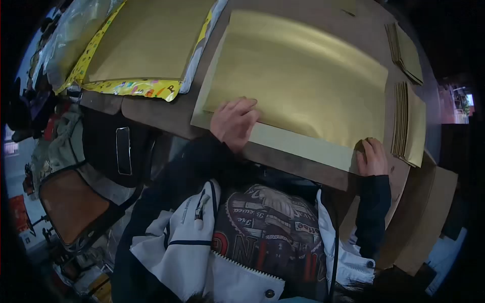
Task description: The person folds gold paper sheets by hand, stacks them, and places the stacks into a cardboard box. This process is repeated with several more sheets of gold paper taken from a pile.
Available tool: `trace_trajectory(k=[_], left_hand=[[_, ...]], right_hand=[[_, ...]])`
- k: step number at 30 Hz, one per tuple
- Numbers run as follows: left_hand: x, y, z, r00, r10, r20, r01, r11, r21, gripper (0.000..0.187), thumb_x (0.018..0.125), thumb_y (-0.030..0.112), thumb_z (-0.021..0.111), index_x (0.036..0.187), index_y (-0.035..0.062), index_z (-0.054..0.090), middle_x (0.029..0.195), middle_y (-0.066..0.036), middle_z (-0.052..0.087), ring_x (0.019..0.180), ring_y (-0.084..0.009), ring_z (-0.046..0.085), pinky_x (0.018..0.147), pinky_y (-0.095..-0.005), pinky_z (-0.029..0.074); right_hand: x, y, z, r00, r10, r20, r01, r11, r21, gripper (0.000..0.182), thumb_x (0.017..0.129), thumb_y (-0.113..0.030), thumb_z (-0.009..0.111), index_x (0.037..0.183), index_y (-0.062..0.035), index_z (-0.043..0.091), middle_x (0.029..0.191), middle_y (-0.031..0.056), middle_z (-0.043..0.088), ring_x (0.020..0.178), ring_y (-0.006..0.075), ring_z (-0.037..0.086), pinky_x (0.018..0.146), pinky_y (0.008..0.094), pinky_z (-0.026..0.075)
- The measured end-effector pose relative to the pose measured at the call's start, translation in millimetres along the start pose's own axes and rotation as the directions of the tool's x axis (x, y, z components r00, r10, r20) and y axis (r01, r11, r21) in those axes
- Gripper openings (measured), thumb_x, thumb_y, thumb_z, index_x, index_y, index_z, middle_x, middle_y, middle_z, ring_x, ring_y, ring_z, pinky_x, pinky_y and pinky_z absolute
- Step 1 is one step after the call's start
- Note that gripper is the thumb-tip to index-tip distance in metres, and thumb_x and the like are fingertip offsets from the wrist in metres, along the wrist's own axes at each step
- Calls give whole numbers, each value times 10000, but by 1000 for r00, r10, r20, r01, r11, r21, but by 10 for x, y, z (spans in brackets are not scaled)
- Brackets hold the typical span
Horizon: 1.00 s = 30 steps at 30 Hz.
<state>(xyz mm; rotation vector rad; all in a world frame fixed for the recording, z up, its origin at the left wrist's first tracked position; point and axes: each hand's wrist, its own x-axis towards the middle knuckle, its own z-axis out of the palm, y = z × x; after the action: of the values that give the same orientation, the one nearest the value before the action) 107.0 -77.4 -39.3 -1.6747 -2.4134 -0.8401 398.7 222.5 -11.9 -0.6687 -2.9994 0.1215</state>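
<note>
A large gold sheet (pixel 303 76) lies on the table, over a paler sheet (pixel 303 144) that shows along its near edge and left side. My left hand (pixel 235 121) rests on the near left part of the gold sheet, its fingers curled together at the edge. At the near right corner, my right hand (pixel 373 156) has its fingers bent over the gold sheet's edge, with the thumb beside the paler sheet. What lies under the fingertips of both hands is hidden.
Folded gold stacks (pixel 408 123) lie along the table's right side. A yellow patterned wrapper (pixel 126 88) holds a gold-brown sheet at the upper left. A cardboard box (pixel 424 217) stands at the lower right. A chair (pixel 76 202) and a phone (pixel 124 150) are at the left.
</note>
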Motion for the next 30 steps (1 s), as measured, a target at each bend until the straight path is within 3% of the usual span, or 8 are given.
trace_trajectory(k=[3, 9, 13, 16, 18, 23, 27, 30], left_hand=[[-7, -40, 0, 999, 8, -41, -10, 999, -52, 160, 803, 89, 605, 954, 116, 653, 1122, -90, 606, 1073, -312, 558, 912, -397, 452], [-2, -114, -2, 997, 39, -60, -42, 997, -60, 128, 786, 58, 623, 888, 106, 684, 1064, -82, 634, 1053, -307, 580, 870, -406, 489], [84, -92, -9, 993, 86, -83, -92, 993, -76, 161, 742, 25, 639, 888, 89, 659, 998, -79, 636, 1007, -317, 594, 844, -396, 488], [55, -136, 6, 982, 171, -74, -178, 980, -90, 181, 729, 2, 655, 896, 72, 668, 998, -98, 642, 995, -330, 604, 842, -392, 497], [82, -82, -76, 994, 108, 36, -106, 993, -45, 180, 723, -17, 663, 888, 52, 679, 1018, -120, 642, 1017, -336, 599, 859, -399, 493], [5, -111, -135, 987, 141, 77, -135, 988, -77, 145, 728, -43, 654, 858, 17, 680, 1032, -145, 639, 1026, -345, 597, 872, -401, 486], [-106, -221, -189, 984, 148, 103, -139, 986, -87, 161, 736, -33, 646, 879, 29, 687, 1057, -154, 635, 1047, -361, 586, 887, -412, 479], [-116, -227, -227, 982, 156, 110, -152, 988, -40, 160, 742, -26, 642, 883, 34, 687, 1062, -153, 634, 1062, -359, 580, 890, -414, 476]], right_hand=[[3, -376, -92, 984, -142, -109, 146, 989, 37, 372, 748, -75, 686, 1103, -10, 596, 1192, 225, 539, 1140, 438, 502, 957, 495, 421], [23, -1284, -177, 932, -248, -264, 327, 890, 318, 355, 707, -64, 718, 1040, 14, 620, 1135, 224, 574, 1106, 404, 535, 919, 478, 455], [-76, -1446, -22, 925, -308, -223, 376, 826, 419, 313, 721, -115, 721, 998, -1, 630, 1103, 192, 587, 1075, 358, 547, 923, 426, 474], [-200, -1408, 96, 949, -242, -203, 302, 882, 363, 314, 734, -128, 707, 1011, -5, 626, 1104, 170, 587, 1072, 335, 549, 915, 394, 471], [-226, -1372, 71, 958, -196, -208, 261, 897, 356, 310, 736, -134, 704, 1009, -10, 627, 1098, 162, 587, 1071, 329, 546, 918, 392, 466], [-242, -1359, 100, 946, -164, -281, 264, 891, 370, 272, 734, -144, 705, 967, -19, 643, 1103, 140, 581, 1086, 306, 532, 916, 392, 457], [-198, -1319, 92, 924, -99, -370, 255, 879, 403, 299, 713, -173, 719, 969, -33, 654, 1148, 155, 549, 1113, 337, 514, 939, 457, 433], [-196, -1307, 125, 944, -42, -329, 167, 917, 363, 333, 704, -193, 725, 996, -55, 648, 1190, 165, 519, 1154, 356, 482, 945, 514, 407]])
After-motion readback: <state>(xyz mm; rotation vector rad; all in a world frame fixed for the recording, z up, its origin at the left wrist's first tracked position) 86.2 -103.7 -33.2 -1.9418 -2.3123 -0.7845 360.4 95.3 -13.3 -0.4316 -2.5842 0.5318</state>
